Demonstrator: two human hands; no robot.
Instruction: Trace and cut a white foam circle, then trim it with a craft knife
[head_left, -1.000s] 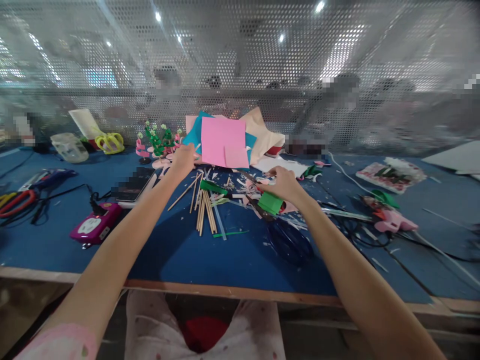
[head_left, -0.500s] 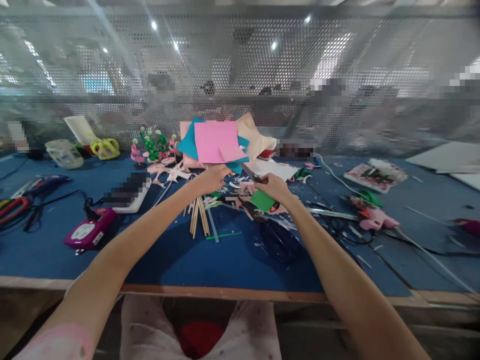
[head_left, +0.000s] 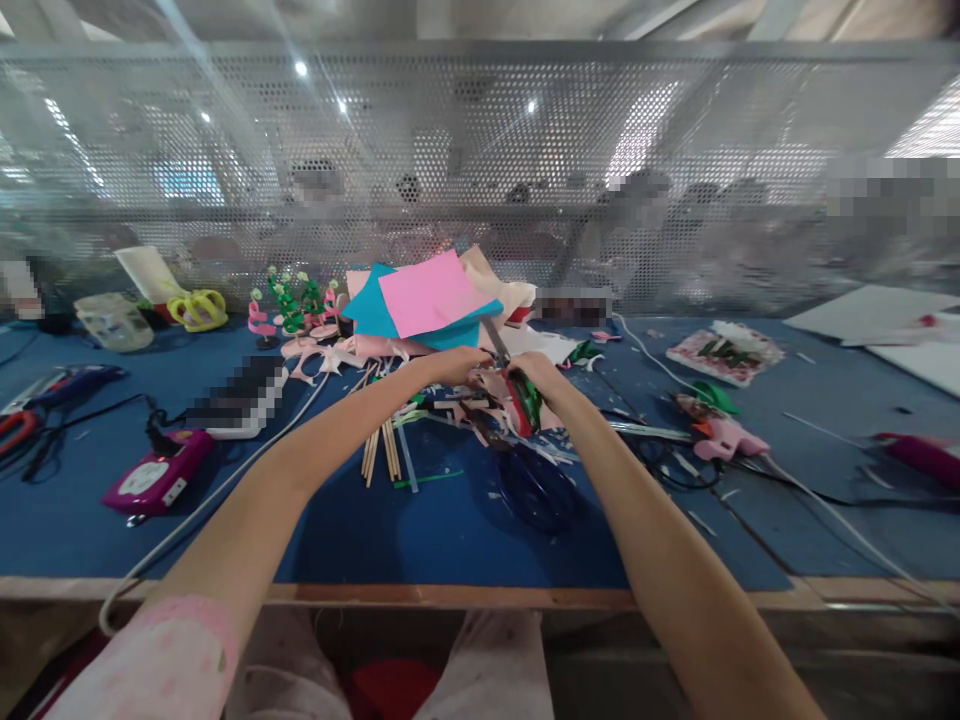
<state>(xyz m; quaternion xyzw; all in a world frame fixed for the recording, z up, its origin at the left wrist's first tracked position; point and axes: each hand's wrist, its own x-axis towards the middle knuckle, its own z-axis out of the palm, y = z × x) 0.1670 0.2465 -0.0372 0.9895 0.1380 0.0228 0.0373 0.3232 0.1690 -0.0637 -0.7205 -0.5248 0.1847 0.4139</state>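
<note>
My right hand point(head_left: 534, 372) is closed around scissors point(head_left: 493, 335). Their metal blade points up and away, and red and green show below the fingers. Close by on the left, my left hand point(head_left: 459, 366) has its fingers pinched; anything between them is too small to make out. Just behind both hands, a pink sheet point(head_left: 433, 292) lies tilted over a blue sheet point(head_left: 367, 305). Paper scraps point(head_left: 555, 445) are strewn beneath the hands. In front of them lie dark blue-handled scissors point(head_left: 534, 488) and a bundle of wooden sticks point(head_left: 388, 450).
A phone point(head_left: 244, 395) and a purple box with a plug point(head_left: 159, 470) lie to the left. Small green and pink flower models point(head_left: 289, 305) stand behind. A pink glue gun point(head_left: 731, 438) and white cables point(head_left: 832, 515) are on the right. A perforated metal screen point(head_left: 465, 150) borders the table.
The pink sheet has tilted, its right side swinging upward. My left hand has moved closer to the right hand. The bright green patch under my right hand now shows as dark green and red.
</note>
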